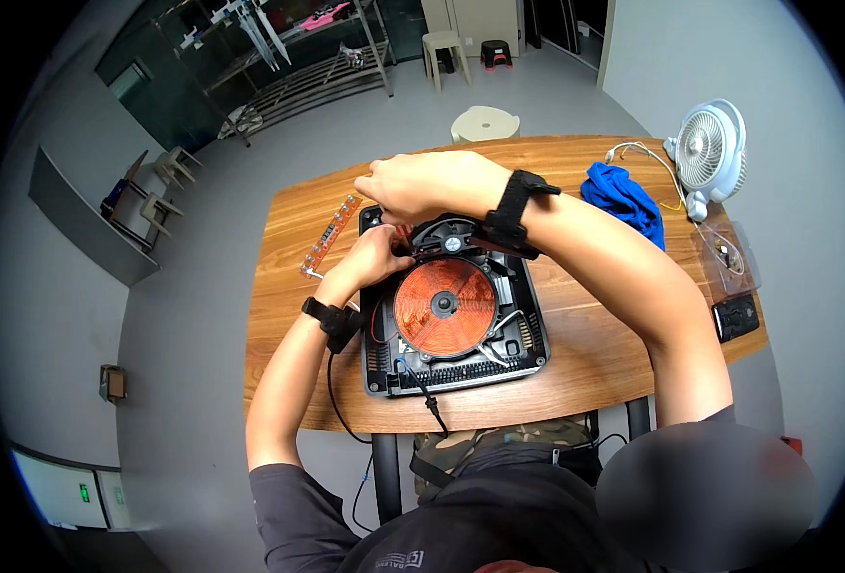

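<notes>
An opened induction cooker base (pixel 543 358) lies on the table in front of me, its black shell showing a round copper coil (pixel 444 301) and a black cooling fan (pixel 453 244) behind it. My left hand (pixel 376 256) reaches in at the shell's left side, beside the fan, fingers closed near a small red part (pixel 404 231). Just above it, my right hand (pixel 422 186) hangs over the shell's far left corner, its fingers drawn together. What either hand pinches is hidden by the fingers. An orange circuit board strip (pixel 331 237) with round buttons lies left of the hands.
On the wooden table's (pixel 585 334) right side are a blue cloth (pixel 625 202), a white fan (pixel 707 148), a clear plastic box (pixel 730 263) and a black case (pixel 736 316). A power cord (pixel 431 403) runs off the near edge. A pale stool (pixel 485 122) stands beyond.
</notes>
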